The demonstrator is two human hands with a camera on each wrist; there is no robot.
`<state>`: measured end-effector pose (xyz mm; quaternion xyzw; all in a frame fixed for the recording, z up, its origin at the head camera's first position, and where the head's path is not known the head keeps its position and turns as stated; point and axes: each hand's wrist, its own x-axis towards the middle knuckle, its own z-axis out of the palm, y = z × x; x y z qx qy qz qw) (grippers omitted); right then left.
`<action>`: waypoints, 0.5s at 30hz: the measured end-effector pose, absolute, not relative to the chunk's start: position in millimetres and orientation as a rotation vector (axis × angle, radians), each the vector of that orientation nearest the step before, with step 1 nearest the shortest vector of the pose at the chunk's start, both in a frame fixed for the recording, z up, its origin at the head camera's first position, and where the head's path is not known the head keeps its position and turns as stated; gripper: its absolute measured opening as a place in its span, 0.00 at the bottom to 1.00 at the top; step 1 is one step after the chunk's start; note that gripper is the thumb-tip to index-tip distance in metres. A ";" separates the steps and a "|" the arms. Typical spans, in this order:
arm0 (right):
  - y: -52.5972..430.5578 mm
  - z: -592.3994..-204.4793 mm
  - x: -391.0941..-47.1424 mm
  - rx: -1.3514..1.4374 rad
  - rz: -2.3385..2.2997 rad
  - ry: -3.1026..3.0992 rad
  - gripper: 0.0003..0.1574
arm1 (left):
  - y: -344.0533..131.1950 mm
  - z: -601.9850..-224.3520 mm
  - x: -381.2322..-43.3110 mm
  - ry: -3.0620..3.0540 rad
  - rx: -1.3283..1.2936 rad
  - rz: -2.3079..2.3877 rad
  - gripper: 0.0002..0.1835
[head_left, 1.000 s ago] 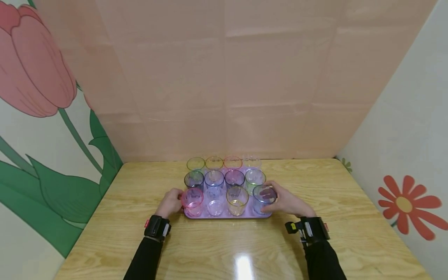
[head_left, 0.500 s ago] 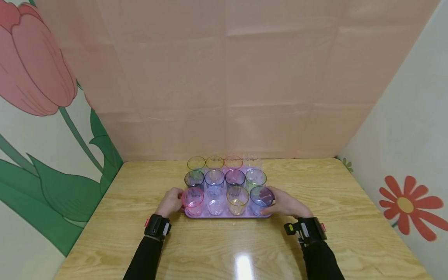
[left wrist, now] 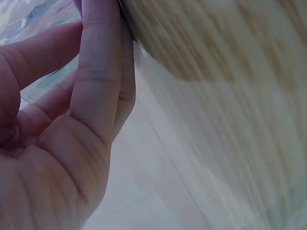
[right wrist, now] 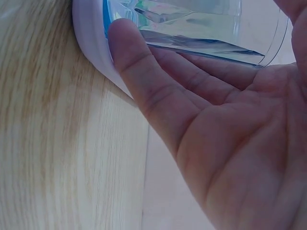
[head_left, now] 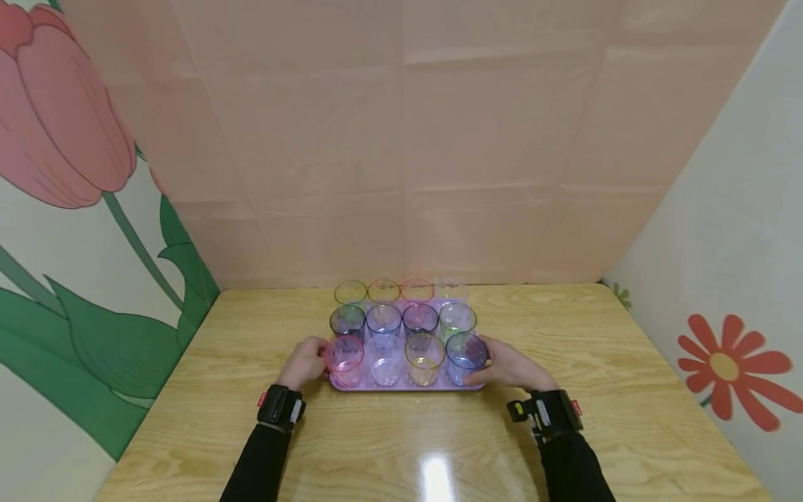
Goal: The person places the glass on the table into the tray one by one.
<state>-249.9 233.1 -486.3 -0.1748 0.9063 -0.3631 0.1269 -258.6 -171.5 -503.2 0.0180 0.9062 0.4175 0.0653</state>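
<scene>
A lilac tray (head_left: 408,390) bears rows of clear tumblers with coloured tints. My left hand (head_left: 304,364) grips the tray's left edge, right beside the pink tumbler (head_left: 346,362) in the front left corner. In the left wrist view the fingers (left wrist: 96,72) lie along the tray's side, their tips out of frame. My right hand (head_left: 511,366) holds the blue tumbler (head_left: 465,359) at the front right corner, thumb in front and fingers behind it. The right wrist view has the thumb (right wrist: 127,40) at the tray's rim, low on the tumbler.
Beside the blue tumbler stands a yellow-rimmed tumbler (head_left: 425,359), then a colourless one (head_left: 385,369). Behind are dark-rimmed and green tumblers (head_left: 458,319). The wooden table (head_left: 376,446) backs onto a pinkish sheet (head_left: 401,174), with painted walls on both sides.
My right hand has shifted left with the blue tumbler, bringing it closer to the yellow-rimmed one and upright in the corner. My left hand has stayed at the tray's edge.
</scene>
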 end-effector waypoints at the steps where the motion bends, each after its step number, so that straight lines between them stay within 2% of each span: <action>1: 233.2 -486.2 -249.7 -0.512 -1.056 2.639 0.53 | -171.4 -503.1 -258.5 2.735 0.054 1.255 0.07; 6: 234.8 -484.8 -249.4 -0.519 -1.035 2.644 0.53 | -170.9 -503.7 -258.8 2.718 0.050 1.276 0.07; 10: 243.1 -480.5 -248.5 -0.528 -1.060 2.611 0.57 | -170.8 -504.3 -259.8 2.707 0.047 1.279 0.08; 15: 263.6 -472.2 -246.1 -0.591 -1.138 2.558 0.55 | -171.8 -502.6 -259.2 2.692 0.042 1.312 0.10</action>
